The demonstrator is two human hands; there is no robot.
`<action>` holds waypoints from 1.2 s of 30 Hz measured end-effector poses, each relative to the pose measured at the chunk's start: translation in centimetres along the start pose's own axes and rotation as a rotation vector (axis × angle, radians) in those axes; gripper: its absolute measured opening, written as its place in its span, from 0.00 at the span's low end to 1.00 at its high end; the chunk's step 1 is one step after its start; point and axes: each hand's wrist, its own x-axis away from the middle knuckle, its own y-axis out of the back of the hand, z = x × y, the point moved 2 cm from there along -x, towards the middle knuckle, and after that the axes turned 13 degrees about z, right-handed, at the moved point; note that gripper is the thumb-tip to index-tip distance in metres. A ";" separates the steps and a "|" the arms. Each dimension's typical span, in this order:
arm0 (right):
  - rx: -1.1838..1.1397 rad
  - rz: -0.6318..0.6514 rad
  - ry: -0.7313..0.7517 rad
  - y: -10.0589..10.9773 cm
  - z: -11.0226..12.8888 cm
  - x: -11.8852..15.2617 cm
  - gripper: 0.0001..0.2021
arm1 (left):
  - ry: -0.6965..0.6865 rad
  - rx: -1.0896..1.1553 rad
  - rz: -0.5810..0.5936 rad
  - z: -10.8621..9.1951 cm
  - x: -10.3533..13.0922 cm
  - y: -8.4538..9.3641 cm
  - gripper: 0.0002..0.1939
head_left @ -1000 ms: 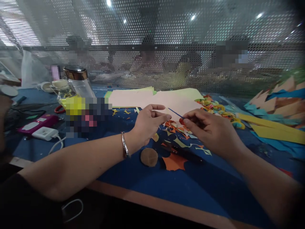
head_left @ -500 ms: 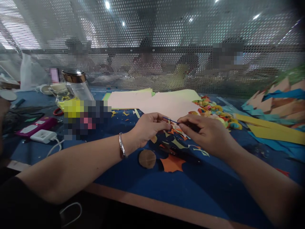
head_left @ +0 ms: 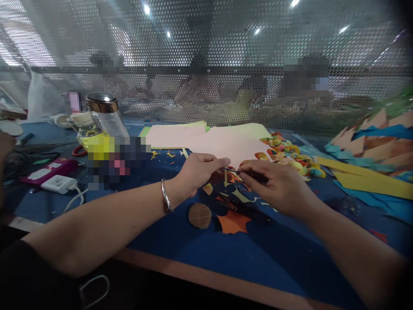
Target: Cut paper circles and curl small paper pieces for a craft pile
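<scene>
My left hand pinches one end of a thin dark blue strip, its thumb and forefinger pressed together. At the strip's other end, the fingertips of my right hand are closed on it. Both hands hover above the blue table, close to each other. Beneath them are cut paper scraps and a long dark object whose kind I cannot make out. A round brown disc lies nearer me, beside an orange paper scrap with pointed corners.
Large pale paper sheets lie behind my hands, beside a heap of colourful paper pieces. Yellow paper and pointed folded papers are at right. A lidded jar, purple box and white charger stand left.
My fingertips have come closer together, and less of the blue strip shows between them. My left thumb now lies extended along its end. The things on the table stay put.
</scene>
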 end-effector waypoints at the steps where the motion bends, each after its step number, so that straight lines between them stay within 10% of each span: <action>1: -0.001 0.000 0.001 0.0 0.0 0.0 0.09 | -0.008 -0.015 0.004 -0.1 0.1 0.0 0.18; 36: -0.108 0.060 -0.070 -0.1 -0.4 0.0 0.14 | -0.186 -0.207 0.151 0.0 -0.2 0.7 0.04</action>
